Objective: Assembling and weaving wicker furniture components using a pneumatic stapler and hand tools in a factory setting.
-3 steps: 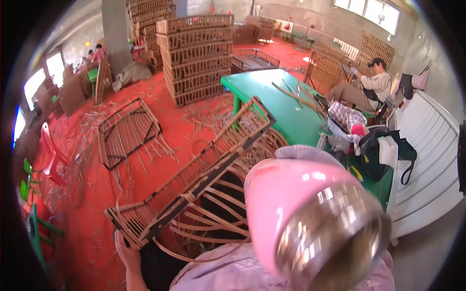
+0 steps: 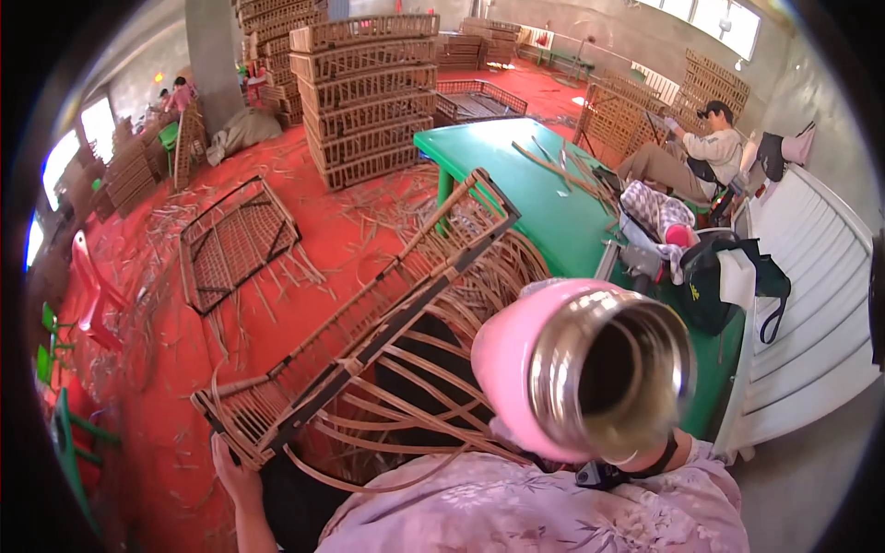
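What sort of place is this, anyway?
Probably a weaving workshop: slatted crates stand stacked, a seemingly unfinished crate sits before the person, and cut strips litter the red floor.

No legible text; yellowish mark [image 2: 695, 291] on dark bag [image 2: 713, 311] unreadable.

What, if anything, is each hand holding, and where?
Apparently: left hand, the wicker basket by its near-left corner; right hand, the pink bottle, its grip hidden.
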Motion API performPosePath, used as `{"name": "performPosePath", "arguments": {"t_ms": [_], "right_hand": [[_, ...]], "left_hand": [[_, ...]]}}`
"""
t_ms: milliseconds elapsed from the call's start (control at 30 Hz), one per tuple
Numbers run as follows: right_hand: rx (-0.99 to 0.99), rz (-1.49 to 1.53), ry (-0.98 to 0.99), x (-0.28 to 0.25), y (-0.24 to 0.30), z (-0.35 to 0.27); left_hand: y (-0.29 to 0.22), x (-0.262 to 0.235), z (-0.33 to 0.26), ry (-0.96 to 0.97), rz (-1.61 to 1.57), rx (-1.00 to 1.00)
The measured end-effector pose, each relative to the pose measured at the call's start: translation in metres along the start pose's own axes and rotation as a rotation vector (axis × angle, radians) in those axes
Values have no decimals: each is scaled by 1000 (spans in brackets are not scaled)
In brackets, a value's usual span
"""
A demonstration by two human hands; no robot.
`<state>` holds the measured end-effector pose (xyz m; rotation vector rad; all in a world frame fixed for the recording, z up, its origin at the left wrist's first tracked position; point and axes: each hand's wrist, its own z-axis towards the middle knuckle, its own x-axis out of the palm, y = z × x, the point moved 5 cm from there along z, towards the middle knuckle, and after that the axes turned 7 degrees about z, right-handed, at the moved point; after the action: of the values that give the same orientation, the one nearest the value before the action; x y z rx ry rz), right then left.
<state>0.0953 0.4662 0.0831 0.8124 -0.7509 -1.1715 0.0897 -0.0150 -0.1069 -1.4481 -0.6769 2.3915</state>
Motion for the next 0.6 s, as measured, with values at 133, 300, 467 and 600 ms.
{"name": "performPosePath", "arguments": {"t_ms": [133,300,467,600], "right_hand": [[-114,-1138,19,2,-4,0],[-3,-726,-232,-22,-33,0],[-93,-759,-119,-12,-32,1],[-26,-583,-201,-14,-38,2]], "left_hand": [[-2,-6,-8,-63,4,26],[-13,-3,-1,-30,-36,24],[-7,-4,-5,-81,10,50],[-12,-3,-3,-50,-25,13]]}}
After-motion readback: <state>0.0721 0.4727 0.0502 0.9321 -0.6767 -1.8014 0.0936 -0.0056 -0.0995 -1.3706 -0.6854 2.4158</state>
